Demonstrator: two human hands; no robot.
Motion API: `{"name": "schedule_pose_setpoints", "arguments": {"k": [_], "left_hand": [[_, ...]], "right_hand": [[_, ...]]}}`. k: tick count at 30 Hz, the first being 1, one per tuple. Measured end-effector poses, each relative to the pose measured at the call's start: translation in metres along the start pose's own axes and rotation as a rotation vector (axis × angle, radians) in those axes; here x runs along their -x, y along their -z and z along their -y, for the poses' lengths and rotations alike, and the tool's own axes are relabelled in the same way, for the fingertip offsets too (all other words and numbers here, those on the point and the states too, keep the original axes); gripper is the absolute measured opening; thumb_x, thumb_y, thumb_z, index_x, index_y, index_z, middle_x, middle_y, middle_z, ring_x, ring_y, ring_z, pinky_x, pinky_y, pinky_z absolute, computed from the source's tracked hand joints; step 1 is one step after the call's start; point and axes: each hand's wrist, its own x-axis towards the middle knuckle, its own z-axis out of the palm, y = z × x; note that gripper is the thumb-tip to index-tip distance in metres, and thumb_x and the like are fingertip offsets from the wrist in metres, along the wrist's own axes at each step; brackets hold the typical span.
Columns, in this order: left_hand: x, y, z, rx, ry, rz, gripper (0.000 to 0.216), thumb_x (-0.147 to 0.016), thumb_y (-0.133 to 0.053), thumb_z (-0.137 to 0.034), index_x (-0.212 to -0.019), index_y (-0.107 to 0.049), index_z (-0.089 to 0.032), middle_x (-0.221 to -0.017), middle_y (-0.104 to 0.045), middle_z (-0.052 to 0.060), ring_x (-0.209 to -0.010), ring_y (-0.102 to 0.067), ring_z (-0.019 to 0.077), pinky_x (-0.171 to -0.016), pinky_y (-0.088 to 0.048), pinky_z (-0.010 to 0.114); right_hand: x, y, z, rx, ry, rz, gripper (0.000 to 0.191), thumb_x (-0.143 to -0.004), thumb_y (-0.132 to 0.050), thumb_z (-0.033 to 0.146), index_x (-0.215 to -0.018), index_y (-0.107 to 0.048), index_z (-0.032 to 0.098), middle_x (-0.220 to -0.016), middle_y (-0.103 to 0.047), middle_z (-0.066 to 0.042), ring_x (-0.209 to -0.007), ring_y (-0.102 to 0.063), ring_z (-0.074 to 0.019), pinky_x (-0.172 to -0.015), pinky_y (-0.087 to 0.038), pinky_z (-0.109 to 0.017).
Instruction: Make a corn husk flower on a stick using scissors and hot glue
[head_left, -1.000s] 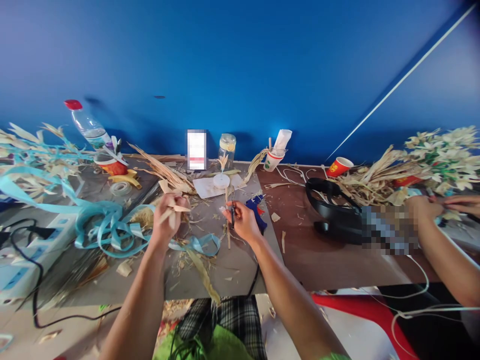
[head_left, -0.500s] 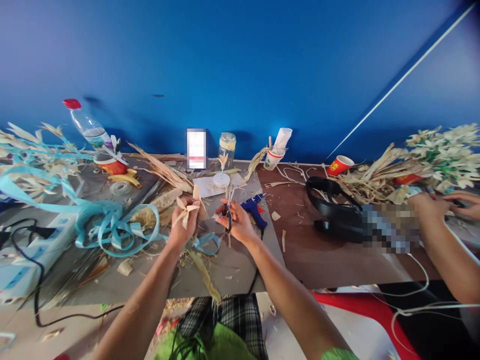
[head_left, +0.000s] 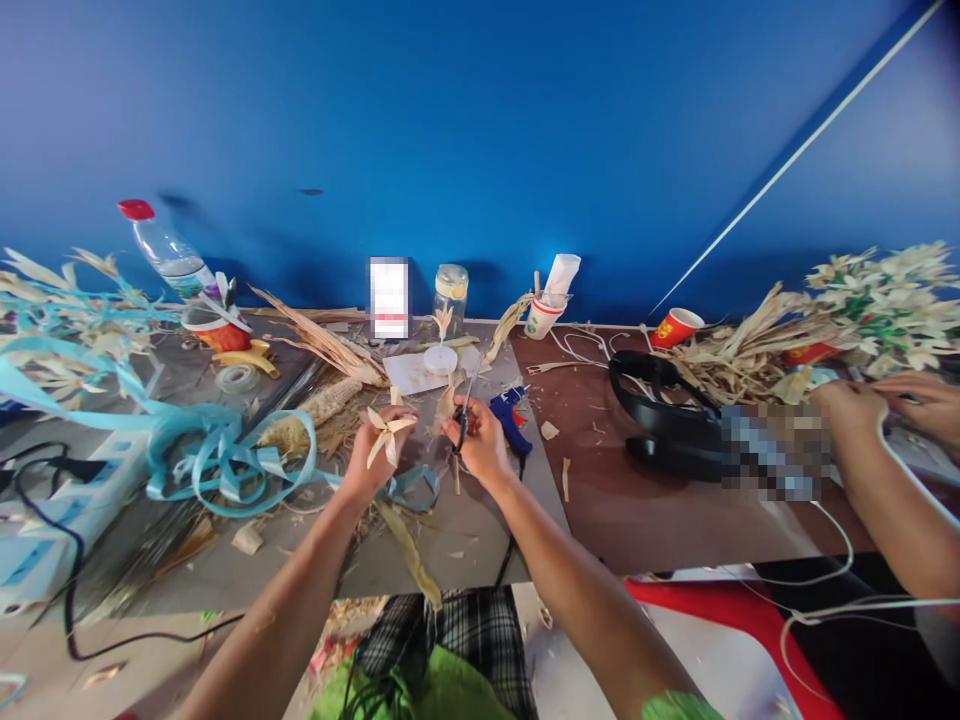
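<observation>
Here on my head view, the left hand (head_left: 367,462) has its fingers closed on a pale cream, star-shaped flower of dry husk (head_left: 385,438), petals splayed over the knuckles. Across in the right hand (head_left: 486,440), I've got dark-handled metal scissors (head_left: 463,428) gripped by the handles, blades pointing away from me. A scrap of tan husk (head_left: 445,403) sits right by those blades; whether it's between them, I can't tell! Just right of that grip lies a blue plastic glue gun (head_left: 510,412). Beyond and between both hands, a round white disc (head_left: 441,361) bears a small husk blossom (head_left: 443,321), a clear jar (head_left: 451,285) behind it. Left of the left grip, glossy light-blue ribbon (head_left: 182,440) sprawls in loops.
</observation>
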Motion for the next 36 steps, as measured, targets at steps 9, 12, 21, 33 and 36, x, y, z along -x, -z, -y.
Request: {"name": "schedule_pose_setpoints", "arguments": {"k": [9,12,21,33,36], "left_hand": [[0.002,-0.010,0.007,0.129,0.123,0.222,0.022,-0.075,-0.056,-0.040,-0.079,-0.061,-0.019,-0.060,-0.054,0.001,-0.051,-0.047,0.0123,-0.047,-0.040,0.025],[0.002,-0.012,0.004,0.193,0.230,0.136,0.020,-0.075,-0.055,-0.039,-0.078,-0.058,-0.020,-0.050,-0.047,-0.004,-0.042,-0.041,0.0099,-0.040,-0.034,0.023],[-0.003,0.003,0.004,0.206,0.330,-0.135,0.023,-0.076,-0.052,-0.040,-0.084,-0.054,-0.018,-0.053,-0.052,-0.003,-0.040,-0.044,0.0086,-0.037,-0.031,0.021],[0.001,0.003,0.007,0.066,0.222,-0.066,0.022,-0.078,-0.051,-0.042,-0.081,-0.058,-0.021,-0.057,-0.053,-0.003,-0.048,-0.047,0.0117,-0.048,-0.038,0.024],[0.002,0.002,0.010,0.096,0.238,-0.055,0.024,-0.078,-0.051,-0.044,-0.081,-0.057,-0.022,-0.057,-0.052,-0.003,-0.048,-0.046,0.0116,-0.049,-0.038,0.025]], "right_hand": [[0.005,-0.005,-0.005,0.053,0.047,0.075,0.040,-0.067,-0.063,0.032,-0.103,-0.053,0.018,-0.078,-0.063,-0.002,-0.063,-0.059,-0.0132,-0.060,-0.049,-0.024],[0.006,-0.003,-0.002,0.062,0.062,0.108,0.039,-0.068,-0.062,0.031,-0.104,-0.054,0.017,-0.078,-0.063,-0.002,-0.066,-0.059,-0.0137,-0.061,-0.049,-0.024],[0.008,0.004,0.005,0.091,0.076,0.183,0.042,-0.068,-0.065,0.036,-0.103,-0.056,0.014,-0.068,-0.057,0.001,-0.056,-0.053,-0.0102,-0.053,-0.044,-0.021],[0.012,0.003,0.000,0.225,0.095,0.308,0.035,-0.074,-0.061,0.038,-0.100,-0.060,0.015,-0.067,-0.056,0.001,-0.057,-0.050,-0.0095,-0.050,-0.040,-0.019],[0.013,0.003,-0.001,0.313,0.131,0.311,0.035,-0.075,-0.060,0.038,-0.101,-0.061,0.015,-0.064,-0.055,0.002,-0.054,-0.047,-0.0088,-0.048,-0.036,-0.019]]}}
